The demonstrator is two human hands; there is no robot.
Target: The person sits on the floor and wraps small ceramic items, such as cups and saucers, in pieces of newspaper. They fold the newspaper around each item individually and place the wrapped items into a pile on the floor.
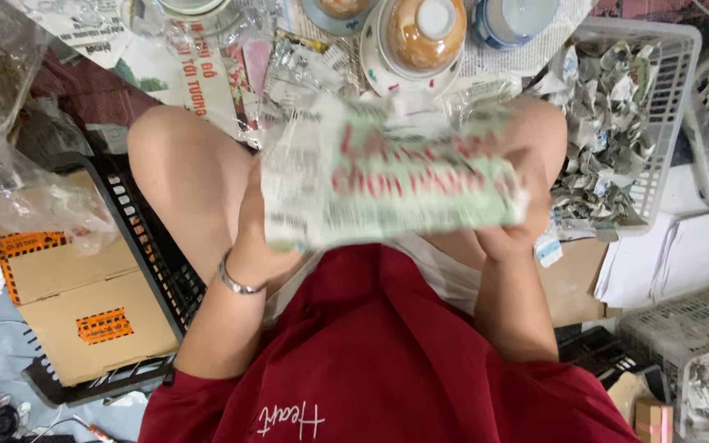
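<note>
Hands clamped on newspaper sheet, mid-frame

Newspaper sheet (391,176), pale green with red print, blurred, spans centre of frame above the lap. Left hand (258,234) grips its lower left edge, silver bracelet (235,283) on that wrist. Right hand (519,209) grips the right edge, fingers wrapped round it. Hands well apart, sheet stretched between them. Upside-down brown bowl (422,33) at top centre, just above the sheet. White basket (668,107) of crumpled paper wads at upper right. Black crate (153,262) with cardboard boxes at left.
</note>
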